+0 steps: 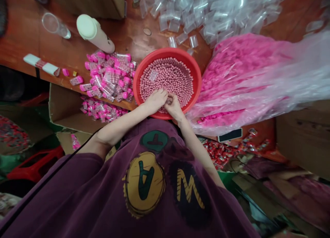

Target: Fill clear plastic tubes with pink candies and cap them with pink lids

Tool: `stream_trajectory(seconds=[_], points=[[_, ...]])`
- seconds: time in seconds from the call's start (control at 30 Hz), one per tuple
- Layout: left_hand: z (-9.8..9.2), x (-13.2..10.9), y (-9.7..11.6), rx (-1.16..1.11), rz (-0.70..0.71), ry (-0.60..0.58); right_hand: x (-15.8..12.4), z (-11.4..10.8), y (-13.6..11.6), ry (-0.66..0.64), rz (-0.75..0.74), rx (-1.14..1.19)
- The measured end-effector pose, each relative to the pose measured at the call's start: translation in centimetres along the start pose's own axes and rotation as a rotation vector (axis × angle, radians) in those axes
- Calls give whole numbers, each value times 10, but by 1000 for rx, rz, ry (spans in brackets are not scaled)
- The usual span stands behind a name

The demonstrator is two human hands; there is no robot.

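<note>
A red plastic basin [197, 81] full of small round pink beads [177, 78] stands at the table's front edge, close against my body. Over its near side my left hand [156, 99] is closed, fingertips pointing right. My right hand [174, 106] meets it there with thumb and fingers curled together. Between the hands is a small thing, mostly hidden by the fingers. On the beads, up and left of my hands, lies a small clear plastic piece [153, 75]. Left of the basin is a pile of clear bead-filled bottles with pink caps [109, 76].
Clear empty bottles [193, 18] cover the back of the table. A large plastic bag of pink caps [239, 66] lies right of the basin. A cream flask [94, 31] and a clear cup [55, 24] stand back left. An open cardboard box [69, 109] holds more filled bottles below the edge.
</note>
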State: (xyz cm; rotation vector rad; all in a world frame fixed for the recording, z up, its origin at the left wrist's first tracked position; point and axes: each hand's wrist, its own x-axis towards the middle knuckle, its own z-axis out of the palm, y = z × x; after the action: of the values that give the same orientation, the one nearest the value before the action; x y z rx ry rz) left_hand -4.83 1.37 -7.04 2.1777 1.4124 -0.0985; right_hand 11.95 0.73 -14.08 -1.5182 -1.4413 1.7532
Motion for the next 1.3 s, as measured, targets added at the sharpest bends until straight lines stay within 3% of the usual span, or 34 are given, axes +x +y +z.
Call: stream_trajectory(seconds=[0.1, 0.2, 0.3, 0.37, 0.53, 0.6, 0.7, 0.83, 0.97, 1.07, 1.17, 1.3], points=[[-5, 5, 1, 64, 114, -19, 4, -1, 4, -4, 24, 152], [-11, 8, -4, 62, 175, -109, 5, -1, 9, -11, 46, 247], [-20, 19, -11, 83, 122, -191, 2, -4, 11, 108, 69, 276], [-28, 34, -17, 115, 28, -177, -5, -9, 9, 220, 64, 264], [-44, 87, -26, 139, -234, 7, -50, -33, 1, 268, 8, 226], [-39, 106, -26, 128, -260, -3, -78, -46, 8, 321, 24, 198], [-16, 121, -17, 44, -273, -34, -116, -69, 31, 492, 184, 98], [24, 120, 3, -181, -222, -32, -135, -101, 68, 674, 396, -9], [45, 114, 4, -439, -157, 8, -110, -118, 84, 709, 429, -110], [43, 108, -7, -483, -136, 55, -86, -117, 84, 696, 410, -223], [29, 95, -14, -539, -145, 96, -73, -112, 84, 663, 453, -418], [6, 69, -7, -949, -208, 9, -77, -113, 89, 660, 405, -403]])
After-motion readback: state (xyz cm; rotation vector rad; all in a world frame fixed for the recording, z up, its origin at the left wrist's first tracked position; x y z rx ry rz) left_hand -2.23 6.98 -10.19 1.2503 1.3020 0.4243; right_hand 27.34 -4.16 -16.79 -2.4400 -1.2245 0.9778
